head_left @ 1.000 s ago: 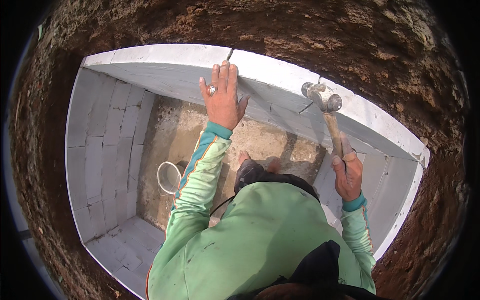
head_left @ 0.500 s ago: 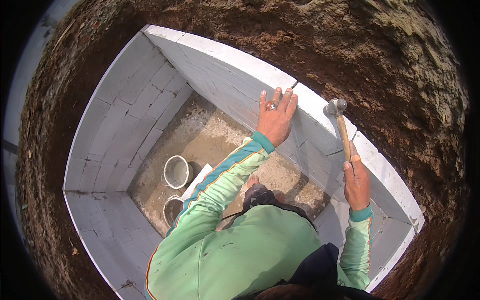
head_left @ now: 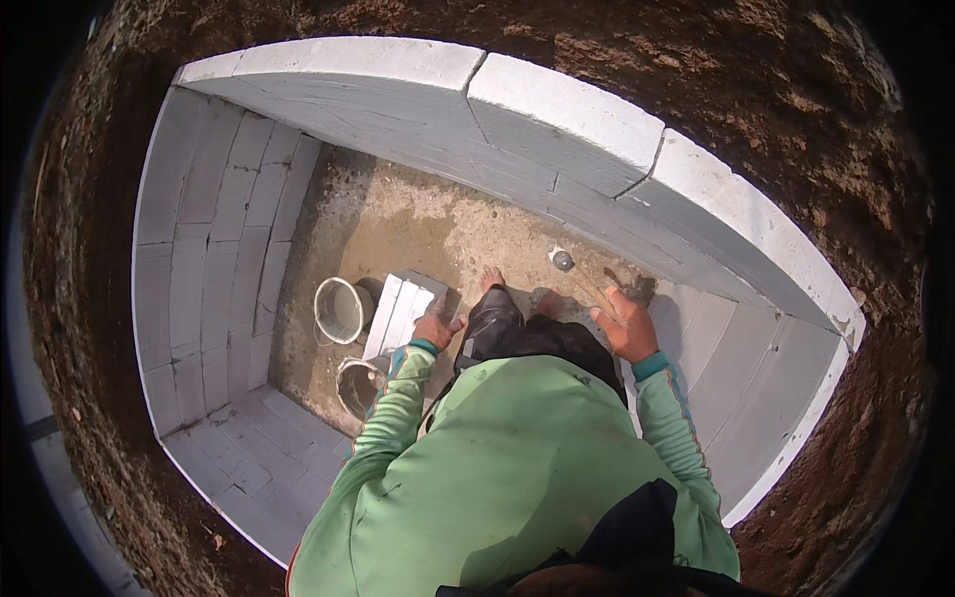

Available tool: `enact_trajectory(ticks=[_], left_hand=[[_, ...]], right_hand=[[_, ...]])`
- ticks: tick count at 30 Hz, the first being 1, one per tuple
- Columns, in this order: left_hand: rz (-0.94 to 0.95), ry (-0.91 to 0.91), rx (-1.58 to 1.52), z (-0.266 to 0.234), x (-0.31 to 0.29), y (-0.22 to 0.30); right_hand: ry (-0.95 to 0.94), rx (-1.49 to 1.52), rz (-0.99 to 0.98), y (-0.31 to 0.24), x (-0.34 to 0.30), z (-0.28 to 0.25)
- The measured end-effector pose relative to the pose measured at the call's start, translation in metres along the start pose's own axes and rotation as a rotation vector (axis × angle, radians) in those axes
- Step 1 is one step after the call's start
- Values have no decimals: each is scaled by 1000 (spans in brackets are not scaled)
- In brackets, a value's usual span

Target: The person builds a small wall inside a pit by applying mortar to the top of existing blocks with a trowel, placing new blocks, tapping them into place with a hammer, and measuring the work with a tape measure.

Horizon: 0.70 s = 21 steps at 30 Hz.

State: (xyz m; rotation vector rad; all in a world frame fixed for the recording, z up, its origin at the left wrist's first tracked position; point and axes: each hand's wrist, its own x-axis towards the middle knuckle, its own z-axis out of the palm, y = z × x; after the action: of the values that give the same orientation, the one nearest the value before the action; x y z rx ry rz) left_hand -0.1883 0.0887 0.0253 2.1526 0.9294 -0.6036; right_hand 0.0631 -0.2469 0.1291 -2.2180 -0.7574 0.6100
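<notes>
My right hand [head_left: 629, 330] is closed round the wooden handle of a hammer [head_left: 563, 260], held low over the floor with its metal head pointing away from me. By my left hip, my left hand [head_left: 436, 326] hangs with its thumb and fingers apart and nothing visible in it. Just beyond and below that hand lie white blocks [head_left: 401, 306] on the floor. Ahead of both hands runs a white block wall [head_left: 569, 111], its top course showing open joints between the blocks.
Two buckets stand at the left, one [head_left: 341, 310] farther off and one [head_left: 360, 386] nearer, partly behind my sleeve. Block walls [head_left: 199, 269] enclose me on the sides. Rough brown soil [head_left: 776, 109] rises outside them. The floor [head_left: 418, 209] is bare and stained.
My left hand has left the far wall and dropped beside my hip. My right hand has lowered the hammer from the wall top to above the floor. The view has turned.
</notes>
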Motion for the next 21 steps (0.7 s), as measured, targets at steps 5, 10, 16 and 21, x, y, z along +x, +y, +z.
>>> enact_trajectory(ticks=[5, 10, 16, 21], left_hand=[[-608, -140, -66, 161, -170, -301], [-946, -17, -457, 191, -258, -268], [-735, 250, -1049, 229, -229, -214], [-586, 117, -1085, 251, -228, -208]], right_hand=[[-378, -219, 392, 73, -10, 105], [-624, -328, 384, 160, -9, 170], [-983, -214, 619, 63, 38, 206], [-1253, -635, 142, 47, 67, 327]])
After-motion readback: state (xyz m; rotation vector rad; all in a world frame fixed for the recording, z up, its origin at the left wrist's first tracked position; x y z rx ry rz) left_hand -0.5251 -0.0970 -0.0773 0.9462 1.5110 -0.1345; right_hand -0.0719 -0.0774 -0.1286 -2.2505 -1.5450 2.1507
